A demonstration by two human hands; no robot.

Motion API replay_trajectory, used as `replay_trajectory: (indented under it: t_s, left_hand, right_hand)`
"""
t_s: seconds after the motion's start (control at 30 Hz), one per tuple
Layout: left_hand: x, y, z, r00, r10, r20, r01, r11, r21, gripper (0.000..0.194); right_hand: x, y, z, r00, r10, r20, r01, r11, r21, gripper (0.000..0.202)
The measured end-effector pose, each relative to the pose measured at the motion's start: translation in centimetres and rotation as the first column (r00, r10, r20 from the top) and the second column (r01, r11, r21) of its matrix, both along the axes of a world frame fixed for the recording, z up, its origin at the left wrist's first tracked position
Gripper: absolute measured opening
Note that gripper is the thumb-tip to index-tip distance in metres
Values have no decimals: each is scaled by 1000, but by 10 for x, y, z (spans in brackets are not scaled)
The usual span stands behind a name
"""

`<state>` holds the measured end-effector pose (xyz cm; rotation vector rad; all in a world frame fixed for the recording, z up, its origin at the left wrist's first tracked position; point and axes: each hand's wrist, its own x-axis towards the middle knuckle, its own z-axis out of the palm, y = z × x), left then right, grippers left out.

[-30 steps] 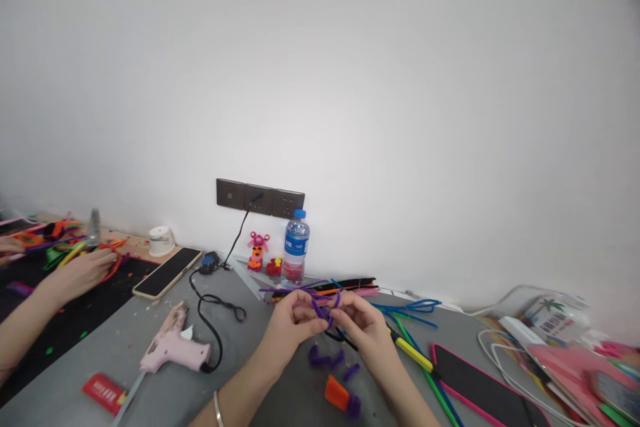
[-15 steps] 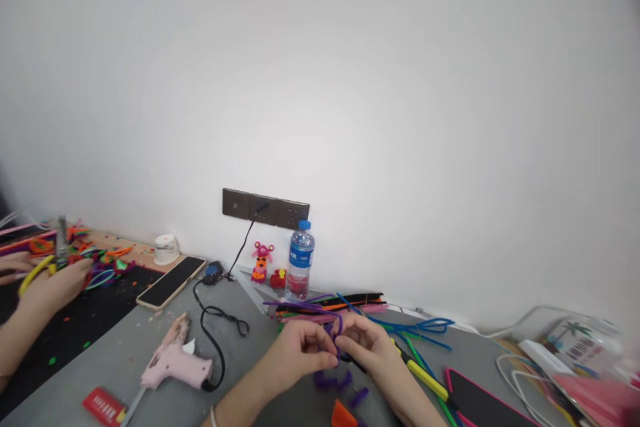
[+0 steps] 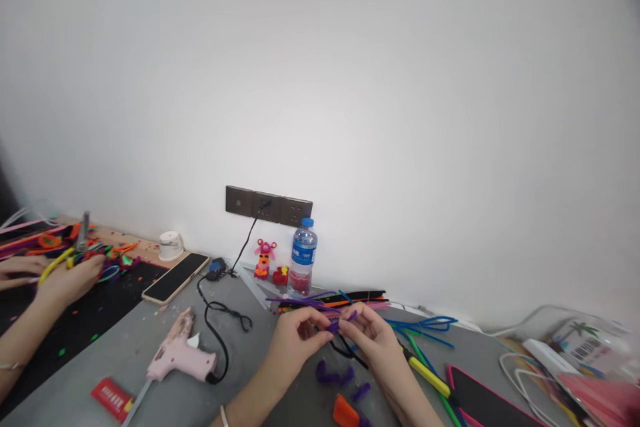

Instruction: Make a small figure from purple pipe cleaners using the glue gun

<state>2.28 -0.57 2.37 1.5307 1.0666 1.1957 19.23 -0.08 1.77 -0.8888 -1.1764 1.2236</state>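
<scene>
Between my two hands, low in the middle of the head view, is a short purple pipe cleaner point(image 3: 334, 327). My left hand point(image 3: 300, 340) pinches one end of it between thumb and fingers. The other end is pinched by my right hand point(image 3: 367, 333), where a purple tip pokes up past the fingers. Beneath my hands lie curled purple pipe cleaner pieces point(image 3: 327, 373), a black strip point(image 3: 343, 348) and an orange piece point(image 3: 345, 410). Behind them is a bundle of coloured pipe cleaners point(image 3: 360, 297).
Left of me are a pink glue gun point(image 3: 183, 360), a red packet point(image 3: 111, 399) and a phone point(image 3: 176, 278). A water bottle point(image 3: 303, 257) and small pink-orange figure point(image 3: 263, 260) stand by the wall. A co-worker's hand point(image 3: 70, 283) holds yellow-handled scissors point(image 3: 55, 265). A yellow-handled tool point(image 3: 427, 375) lies right.
My hands have tilted and risen slightly, and the purple pipe cleaner between them now lies more level rather than upright. The view has shifted a little; the co-worker's hand moved right.
</scene>
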Motion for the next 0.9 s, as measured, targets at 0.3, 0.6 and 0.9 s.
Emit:
replay_trajectory:
  t_s: [0.3,0.6,0.9]
  left_hand:
    - [-2,-4,-2,984,124,-131,-104,984,146,6]
    - [-1,-5,2,988,120,-97,-101,978,184,8]
    - [2,-4,-4,999,42,-7,-41,991,126,8]
  right_hand:
    - [-3,-6,10,999,19,-31,-20,1000,-23,30]
    - [-6,-5,7,998,-41,-52,39,998,-47,32]
    - [-7,-7,13,998,0,61,0,1000,-8,35]
